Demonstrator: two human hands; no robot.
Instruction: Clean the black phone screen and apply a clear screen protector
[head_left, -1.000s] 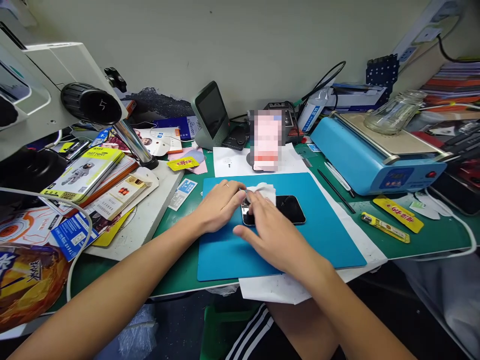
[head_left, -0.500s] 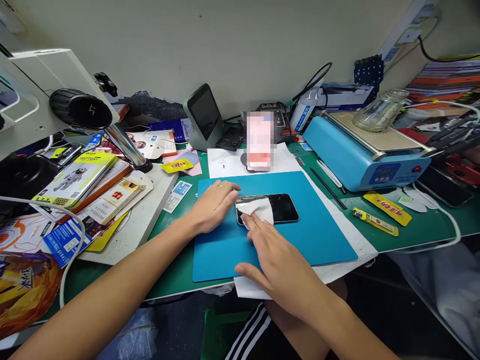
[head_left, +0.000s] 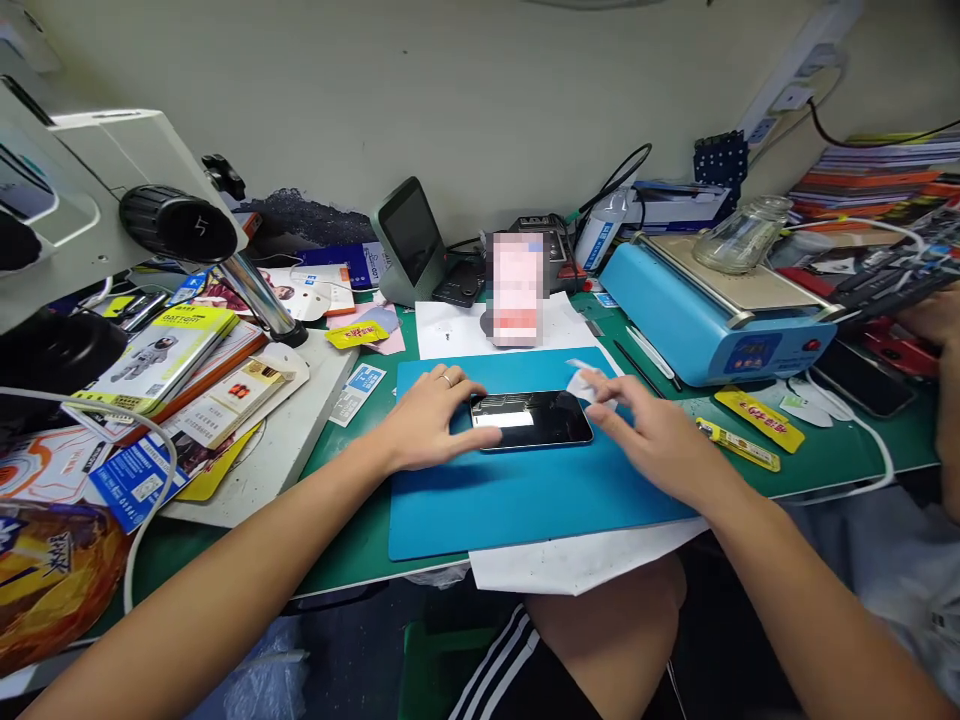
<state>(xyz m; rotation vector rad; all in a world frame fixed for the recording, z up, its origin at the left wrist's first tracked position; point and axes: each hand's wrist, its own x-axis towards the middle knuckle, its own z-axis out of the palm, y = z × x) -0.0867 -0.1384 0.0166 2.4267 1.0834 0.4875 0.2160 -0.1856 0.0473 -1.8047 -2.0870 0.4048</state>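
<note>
A black phone [head_left: 531, 420] lies screen-up on a blue mat [head_left: 525, 490] in the middle of the desk. My left hand [head_left: 431, 420] rests on the mat with its fingers curved round the phone's left end, holding it in place. My right hand [head_left: 649, 430] hovers just right of the phone, somewhat blurred, pinching a small white wipe [head_left: 589, 382] between its fingertips. The wipe is off the screen, above the mat's far right part.
A microscope [head_left: 112, 210] and boxes crowd the left. A blue machine [head_left: 712, 320] with a glass jar [head_left: 739, 235] stands at the right. A yellow cutter [head_left: 739, 445], a small display [head_left: 409, 240] and another person's hand [head_left: 934, 320] are nearby.
My right hand lifted the wipe off the phone's left part and swung right past the phone's end. The screen is now uncovered. My left hand stayed at the phone's left end.
</note>
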